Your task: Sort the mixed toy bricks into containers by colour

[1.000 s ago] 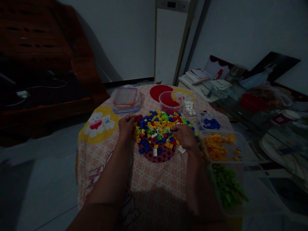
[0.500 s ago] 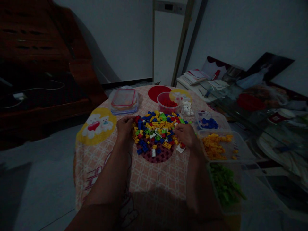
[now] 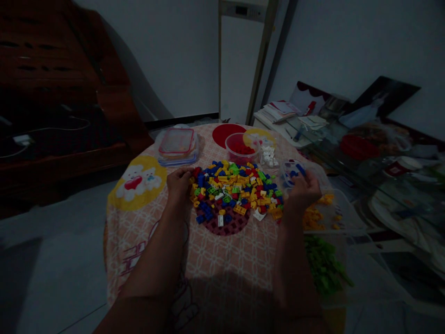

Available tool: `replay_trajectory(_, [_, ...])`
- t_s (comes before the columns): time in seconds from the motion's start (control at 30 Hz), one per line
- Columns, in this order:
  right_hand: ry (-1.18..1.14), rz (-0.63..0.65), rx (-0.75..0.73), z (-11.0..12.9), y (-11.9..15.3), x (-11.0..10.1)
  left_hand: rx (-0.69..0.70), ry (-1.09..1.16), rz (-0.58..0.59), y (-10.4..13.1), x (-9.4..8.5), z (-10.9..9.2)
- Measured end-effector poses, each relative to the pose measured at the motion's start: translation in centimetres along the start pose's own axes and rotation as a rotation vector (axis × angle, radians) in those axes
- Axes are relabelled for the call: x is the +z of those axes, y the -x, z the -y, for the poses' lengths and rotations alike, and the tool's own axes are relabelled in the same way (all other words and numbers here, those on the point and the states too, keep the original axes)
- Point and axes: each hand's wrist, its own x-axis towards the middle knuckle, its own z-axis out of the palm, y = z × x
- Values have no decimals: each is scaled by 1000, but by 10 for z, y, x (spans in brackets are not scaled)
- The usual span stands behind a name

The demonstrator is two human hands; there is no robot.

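Note:
A mixed pile of toy building bricks (image 3: pixel 239 185) in yellow, blue, green, red and white lies on the table. At its left edge rests my left hand (image 3: pixel 178 185), fingers curled together; whatever they pinch is hidden. My right hand (image 3: pixel 305 189) pinches a blue toy brick (image 3: pixel 301 170) over the clear container of blue bricks (image 3: pixel 285 172) to the right of the pile. That hand partly covers this container and the one with yellow bricks (image 3: pixel 314 219). Nearer to me stands a clear container with green bricks (image 3: pixel 327 264).
Behind the pile are a round tub (image 3: pixel 239 150) with red bricks and a small heap of white bricks (image 3: pixel 268 157). Stacked lidded boxes (image 3: pixel 177 147) sit at the back left. A cluttered glass table (image 3: pixel 333 153) stands on the right. A patterned cloth (image 3: pixel 229 269) covers the table.
My right hand has moved from the pile rightward to the blue-brick container, now with a blue brick in its fingers. My left hand stays at the pile's left edge.

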Motion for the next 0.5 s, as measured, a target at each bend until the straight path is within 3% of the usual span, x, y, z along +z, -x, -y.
replay_trajectory(0.1, [63,18,-23,5,-1,-2,15,-24,-12,-1,0,-3])
replay_trajectory(0.17, [96,129,-5,11,4,0,26,-53,-14,-3,-1,-2])
replay_trajectory(0.33, [194,741,125,34,29,10,42,-62,-9,-6,-3,3])
replay_trajectory(0.43, [419,1071,2,50,43,15,51,-69,8,-6,-3,5])
replay_trajectory(0.5, [650,1211,-136,60,50,18,58,-77,7,-6,-3,5])
